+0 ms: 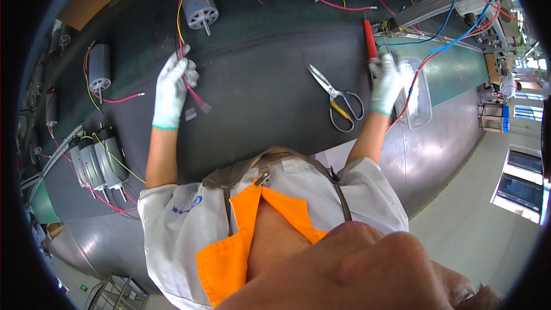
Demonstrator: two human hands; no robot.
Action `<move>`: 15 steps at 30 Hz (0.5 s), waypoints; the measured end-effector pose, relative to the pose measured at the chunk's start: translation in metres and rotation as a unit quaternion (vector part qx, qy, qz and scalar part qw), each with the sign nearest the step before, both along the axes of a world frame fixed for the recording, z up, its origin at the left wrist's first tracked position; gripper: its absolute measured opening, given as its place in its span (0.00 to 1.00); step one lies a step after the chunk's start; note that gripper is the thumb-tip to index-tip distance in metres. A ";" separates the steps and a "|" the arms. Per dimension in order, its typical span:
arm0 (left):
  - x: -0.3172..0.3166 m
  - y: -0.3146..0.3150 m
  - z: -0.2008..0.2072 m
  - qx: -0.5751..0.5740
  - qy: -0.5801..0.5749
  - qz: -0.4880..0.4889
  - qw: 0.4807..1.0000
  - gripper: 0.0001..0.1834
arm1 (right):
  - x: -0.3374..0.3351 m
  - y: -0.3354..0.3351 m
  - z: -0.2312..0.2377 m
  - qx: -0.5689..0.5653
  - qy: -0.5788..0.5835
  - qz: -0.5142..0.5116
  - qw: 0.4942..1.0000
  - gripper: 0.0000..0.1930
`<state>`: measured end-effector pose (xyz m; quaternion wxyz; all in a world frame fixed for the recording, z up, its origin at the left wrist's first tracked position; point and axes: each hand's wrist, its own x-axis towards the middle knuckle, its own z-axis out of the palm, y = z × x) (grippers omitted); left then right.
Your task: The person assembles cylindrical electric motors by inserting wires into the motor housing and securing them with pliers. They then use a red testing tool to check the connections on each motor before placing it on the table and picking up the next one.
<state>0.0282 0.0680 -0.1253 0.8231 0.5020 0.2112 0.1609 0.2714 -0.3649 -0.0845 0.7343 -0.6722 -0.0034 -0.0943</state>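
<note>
Dark bench (258, 115): left hand (177, 74), fingers closed on wires (196, 97) running forward to the motor (200, 6); right hand (385, 80) grips a forward-pointing red tool (370, 41).

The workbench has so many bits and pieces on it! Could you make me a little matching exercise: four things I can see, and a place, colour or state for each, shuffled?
Things:
1. Scissors
2. Left hand
3. Slim tool
4. Plastic tray

Descriptions:
A. Red, by the fingers of the right hand
B. Clear, to the right of the right hand
C. Gloved, gripping wires
D. Lying between the hands

Pairs: 1-D, 2-C, 3-A, 4-B
</note>
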 end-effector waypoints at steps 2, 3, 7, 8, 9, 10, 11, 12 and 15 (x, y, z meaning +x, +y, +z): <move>-0.019 -0.043 0.004 -0.009 0.015 -0.009 1.000 0.25 | 0.033 -0.026 0.010 0.022 0.029 -0.056 0.998 0.39; -0.025 -0.062 0.007 -0.059 0.010 -0.026 0.998 0.22 | 0.050 -0.039 0.011 0.100 0.036 -0.014 0.994 0.33; -0.045 -0.107 0.034 -0.090 0.013 -0.121 0.988 0.24 | 0.080 -0.015 0.015 0.012 0.032 0.113 0.993 0.11; -0.045 -0.110 0.041 -0.105 0.005 -0.126 0.986 0.24 | 0.069 0.003 0.019 -0.073 0.050 0.148 0.985 0.09; -0.044 -0.108 0.044 -0.122 0.001 -0.130 0.984 0.25 | 0.034 0.032 0.039 -0.175 0.069 0.202 0.961 0.09; -0.038 -0.105 0.046 -0.139 -0.008 -0.146 0.979 0.26 | 0.008 0.047 0.039 -0.236 0.058 0.270 0.932 0.09; -0.033 -0.101 0.048 -0.111 -0.013 -0.163 0.980 0.26 | -0.020 0.069 0.042 -0.272 0.087 0.331 0.900 0.09; -0.034 -0.097 0.048 -0.077 -0.012 -0.165 0.983 0.26 | -0.046 0.094 0.029 -0.246 0.143 0.418 0.862 0.11; -0.023 -0.097 0.061 -0.069 -0.020 -0.163 0.984 0.24 | -0.102 0.124 -0.001 -0.219 0.182 0.623 0.729 0.14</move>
